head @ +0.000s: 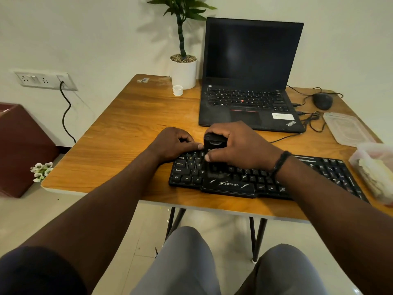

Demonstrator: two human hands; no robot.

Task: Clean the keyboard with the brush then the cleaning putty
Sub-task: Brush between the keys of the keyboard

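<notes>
Brushing step in hand, by the look of it, with the putty stage not yet begun. Black keyboard [265, 177] lying along the near edge of the wooden desk [127, 128], pale flecks of debris scattered over the keys and the front panel. Right hand [240, 145] wrapped around a black brush [213, 150], thumb low on its near side and fingers over the top, the tool standing roughly upright with its lower end down on the keys left of centre; bristles too dark against the keys to make out. Left hand [174, 143] curled at the keyboard's far left corner, fingertips touching the brush body, probably steadying tool or board; whether actually pinching anything, impossible to tell. Clear tub [376, 167] at the right edge of the desk, just beside the keyboard's right end, holding something pale, possibly the putty, though not certain; flat clear lid [348, 128] behind it. Next: probably sweeping rightward along the rows toward the flecked keys and number pad, with light pressure and the board held firm, before setting the brush down and reaching for the tub.
</notes>
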